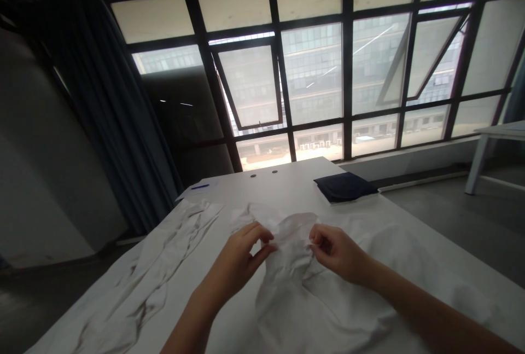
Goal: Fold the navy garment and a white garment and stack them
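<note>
Head view: a white cloth (287, 288) is held near the front middle of a white table (295, 184), with its rounded upper part raised between the hands and the rest spread toward the wearer and off to the right. One side is pinched between thumb and forefinger of the left hand (244, 250); the opposite side is gripped by the right hand (340, 253), with its fingers curled. Both grips are narrow, and a short span of fabric is left between them. The two-sided hold is judged to serve for keeping that span spread and level; wrinkles are seen below it.

A second white cloth (176, 242) is laid, crumpled, along the left edge, apparently out of the working area. A dark folded cloth (345, 186) is placed at the right edge, and a blue pen (200, 186) at the far left; both are judged to be set aside.

Tabletop is seen beyond the hands, up to the far edge near the windows (314, 75). Forward movement is judged unhindered; leftward reach is limited by the second cloth.
</note>
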The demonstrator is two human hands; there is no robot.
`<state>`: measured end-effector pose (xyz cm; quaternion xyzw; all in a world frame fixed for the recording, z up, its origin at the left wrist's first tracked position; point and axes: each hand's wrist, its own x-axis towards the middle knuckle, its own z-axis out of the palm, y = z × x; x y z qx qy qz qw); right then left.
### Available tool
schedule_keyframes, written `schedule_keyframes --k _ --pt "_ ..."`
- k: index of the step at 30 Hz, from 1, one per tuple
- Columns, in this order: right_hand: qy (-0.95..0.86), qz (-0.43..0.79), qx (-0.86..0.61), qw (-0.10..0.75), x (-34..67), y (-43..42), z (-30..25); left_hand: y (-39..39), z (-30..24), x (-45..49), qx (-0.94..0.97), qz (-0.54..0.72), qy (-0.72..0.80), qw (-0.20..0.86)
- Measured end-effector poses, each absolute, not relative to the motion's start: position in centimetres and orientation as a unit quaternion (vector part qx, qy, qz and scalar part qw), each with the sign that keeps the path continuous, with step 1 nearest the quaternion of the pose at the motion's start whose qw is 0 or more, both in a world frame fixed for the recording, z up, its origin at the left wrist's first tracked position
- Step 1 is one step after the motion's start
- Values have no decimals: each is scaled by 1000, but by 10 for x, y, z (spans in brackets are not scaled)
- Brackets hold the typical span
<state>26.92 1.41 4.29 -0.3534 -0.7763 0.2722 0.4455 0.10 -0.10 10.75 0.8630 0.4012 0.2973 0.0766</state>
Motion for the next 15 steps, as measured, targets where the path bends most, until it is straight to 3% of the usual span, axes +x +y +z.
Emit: schedule_keyframes --k 6,15 --pt "-767 272 -374 444 273 13 49 -4 116 -8 865 298 392 96" --pt "-818 232 -367 376 279 14 58 -13 124 -4 860 328 360 157"
